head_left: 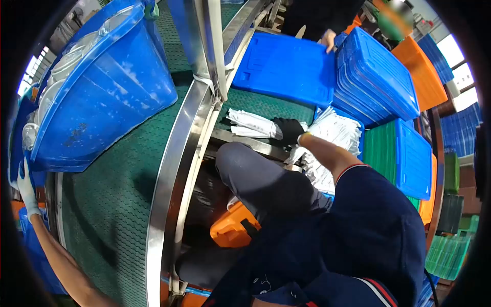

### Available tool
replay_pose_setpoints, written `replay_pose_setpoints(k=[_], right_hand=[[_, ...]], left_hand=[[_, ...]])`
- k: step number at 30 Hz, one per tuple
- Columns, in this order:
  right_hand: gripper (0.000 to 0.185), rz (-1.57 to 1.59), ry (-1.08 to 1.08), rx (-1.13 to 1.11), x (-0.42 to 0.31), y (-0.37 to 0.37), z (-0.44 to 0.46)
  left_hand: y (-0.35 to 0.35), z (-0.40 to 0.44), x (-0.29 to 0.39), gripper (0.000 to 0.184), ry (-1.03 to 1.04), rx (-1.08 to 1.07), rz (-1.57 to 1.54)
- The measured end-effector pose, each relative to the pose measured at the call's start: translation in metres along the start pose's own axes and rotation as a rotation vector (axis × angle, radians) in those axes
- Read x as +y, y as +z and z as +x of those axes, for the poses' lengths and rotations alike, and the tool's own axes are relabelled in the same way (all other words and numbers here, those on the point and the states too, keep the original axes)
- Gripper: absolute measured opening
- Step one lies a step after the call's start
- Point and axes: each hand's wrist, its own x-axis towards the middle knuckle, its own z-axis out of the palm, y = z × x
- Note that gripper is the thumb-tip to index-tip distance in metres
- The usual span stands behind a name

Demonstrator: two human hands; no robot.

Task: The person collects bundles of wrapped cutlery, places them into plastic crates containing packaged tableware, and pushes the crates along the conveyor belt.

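Head view, live: far left I've got the left hand (26, 190), pale-gloved, by the lower corner of a big blue tub (115, 92), and its fingers are partly hidden, so I can't tell whether they grip. Across the green belt (117, 210) and the metal rail (190, 112), white packets (253, 124) poke out leftward from my black-gloved right hand (289, 131), fingers curled together round their end. Next along, another person's hand (329, 40) is at the corner of a flat blue lid (286, 66), then comes a packet heap (337, 132) beside stacked blue lids (378, 77).
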Motion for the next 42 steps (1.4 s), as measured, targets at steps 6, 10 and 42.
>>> replay_pose_setpoints(k=[6, 10, 42], right_hand=[[0.038, -0.008, -0.063, 0.070, -0.025, -0.001, -0.019], [0.031, 0.115, -0.006, 0.139, -0.041, -0.017, -0.045], [0.034, 0.772, -0.561, 0.879, -0.155, -0.636, 0.182]], left_hand=[[0.004, -0.038, 0.071, 0.060, -0.060, 0.238, 0.161], [-0.002, -0.099, 0.166, 0.050, -0.051, 0.383, 0.184], [-0.049, -0.175, 0.502, 0.042, 0.322, 0.246, 0.068]])
